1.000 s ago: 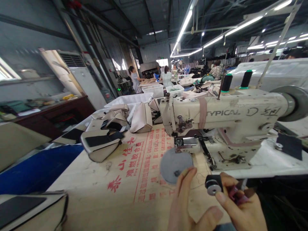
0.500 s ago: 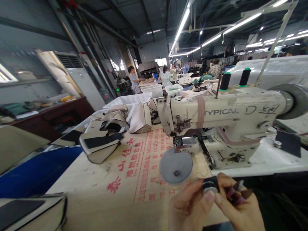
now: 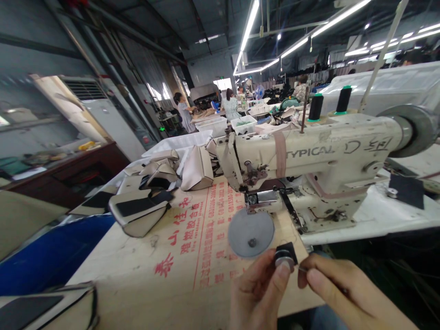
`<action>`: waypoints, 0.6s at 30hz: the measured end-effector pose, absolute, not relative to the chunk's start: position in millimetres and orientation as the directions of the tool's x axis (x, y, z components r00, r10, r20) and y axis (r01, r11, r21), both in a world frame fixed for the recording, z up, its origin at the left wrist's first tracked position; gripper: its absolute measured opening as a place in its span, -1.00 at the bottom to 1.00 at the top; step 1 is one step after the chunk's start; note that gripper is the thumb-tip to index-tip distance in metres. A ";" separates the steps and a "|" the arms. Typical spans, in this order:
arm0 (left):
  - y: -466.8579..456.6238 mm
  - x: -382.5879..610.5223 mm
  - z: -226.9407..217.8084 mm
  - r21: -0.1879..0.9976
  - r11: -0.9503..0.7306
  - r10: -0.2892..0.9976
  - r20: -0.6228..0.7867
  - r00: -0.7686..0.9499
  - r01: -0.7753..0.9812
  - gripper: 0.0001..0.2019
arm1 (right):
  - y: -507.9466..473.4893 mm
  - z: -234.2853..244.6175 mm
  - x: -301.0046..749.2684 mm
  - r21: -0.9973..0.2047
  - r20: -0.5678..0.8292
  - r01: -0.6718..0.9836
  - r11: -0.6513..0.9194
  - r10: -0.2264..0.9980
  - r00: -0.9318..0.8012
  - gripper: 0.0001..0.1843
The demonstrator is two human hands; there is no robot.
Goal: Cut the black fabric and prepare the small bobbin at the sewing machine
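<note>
My left hand (image 3: pixel 257 288) is closed on a metal bobbin (image 3: pixel 284 259) wound with black thread, pinched between thumb and fingers. A small black flat piece (image 3: pixel 290 251) shows just behind the bobbin. To its right, my right hand (image 3: pixel 333 282) has thumb and forefinger pressed together at something thin, too small to make out. Beyond both hands, a round grey disc (image 3: pixel 251 233) lies on the plywood tabletop (image 3: pixel 165 279) below the sewing machine (image 3: pixel 316 160).
Sewn beige and black pieces (image 3: pixel 139 211) pile at the left, beside white bins (image 3: pixel 182 142). Another such piece (image 3: pixel 51 307) lies near left. Black thread cones (image 3: pixel 315 107) stand behind the machine. People (image 3: pixel 230 105) work in the background.
My right hand has drawn away to the right from the bobbin. The purple-handled thread snips seen in it before no longer show. My left hand still grips the bobbin; the view has shifted slightly.
</note>
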State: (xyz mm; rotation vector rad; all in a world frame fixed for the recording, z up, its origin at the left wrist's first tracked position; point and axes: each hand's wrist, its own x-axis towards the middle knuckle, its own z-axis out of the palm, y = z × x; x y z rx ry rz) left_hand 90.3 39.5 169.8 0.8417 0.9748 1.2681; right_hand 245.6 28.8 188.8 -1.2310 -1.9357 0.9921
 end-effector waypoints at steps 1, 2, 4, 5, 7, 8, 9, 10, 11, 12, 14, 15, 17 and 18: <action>38.7 90.5 171.2 0.923 0.128 0.991 -0.130 0.019 -0.363 -0.81 | 31.7 187.7 245.7 -0.844 0.128 0.457 0.280 0.933 -0.335 -0.62; 37.8 90.9 172.8 0.924 0.131 0.990 -0.140 0.000 -0.359 -0.81 | 34.1 185.9 246.0 -0.844 0.135 0.458 0.280 0.936 -0.324 -0.59; 36.5 92.2 175.9 0.924 0.127 0.989 -0.147 -0.027 -0.361 -0.82 | 37.0 182.3 246.8 -0.844 0.117 0.465 0.268 0.937 -0.328 -0.58; 36.2 92.9 177.1 0.923 0.121 0.989 -0.142 -0.030 -0.365 -0.83 | 37.6 181.2 247.1 -0.843 0.101 0.473 0.256 0.939 -0.328 -0.58; 36.0 94.0 178.7 0.922 0.111 0.991 -0.132 -0.031 -0.371 -0.84 | 38.0 181.0 247.5 -0.846 0.075 0.476 0.239 0.938 -0.338 -0.57; 36.1 94.3 179.0 0.921 0.109 0.991 -0.131 -0.032 -0.374 -0.84 | 38.0 181.5 247.6 -0.848 0.063 0.478 0.231 0.938 -0.341 -0.58; 36.1 94.3 179.1 0.920 0.110 0.991 -0.132 -0.033 -0.375 -0.84 | 38.2 182.2 247.6 -0.849 0.055 0.479 0.224 0.938 -0.342 -0.58; 36.2 94.1 179.0 0.920 0.112 0.990 -0.135 -0.037 -0.375 -0.84 | 38.4 182.8 247.7 -0.849 0.054 0.479 0.224 0.938 -0.343 -0.57; 36.1 93.7 178.7 0.921 0.113 0.989 -0.139 -0.043 -0.373 -0.83 | 38.8 183.3 247.7 -0.847 0.052 0.484 0.222 0.939 -0.339 -0.57; 36.0 93.1 178.2 0.923 0.113 0.989 -0.141 -0.050 -0.367 -0.83 | 39.2 183.4 247.8 -0.843 0.047 0.491 0.219 0.940 -0.339 -0.56; 35.4 91.7 177.4 0.930 0.112 0.988 -0.144 -0.064 -0.351 -0.82 | 39.8 183.4 248.1 -0.835 0.036 0.506 0.218 0.938 -0.344 -0.54; 35.1 91.1 177.0 0.932 0.110 0.987 -0.142 -0.070 -0.344 -0.81 | 40.0 183.3 248.2 -0.833 0.033 0.510 0.217 0.938 -0.346 -0.54; 34.2 90.0 176.6 0.937 0.100 0.988 -0.133 -0.077 -0.335 -0.82 | 40.1 183.6 248.1 -0.827 0.028 0.519 0.215 0.938 -0.345 -0.53; 33.8 89.6 176.6 0.939 0.095 0.989 -0.127 -0.076 -0.332 -0.82 | 40.3 183.9 247.9 -0.824 0.034 0.522 0.219 0.940 -0.340 -0.53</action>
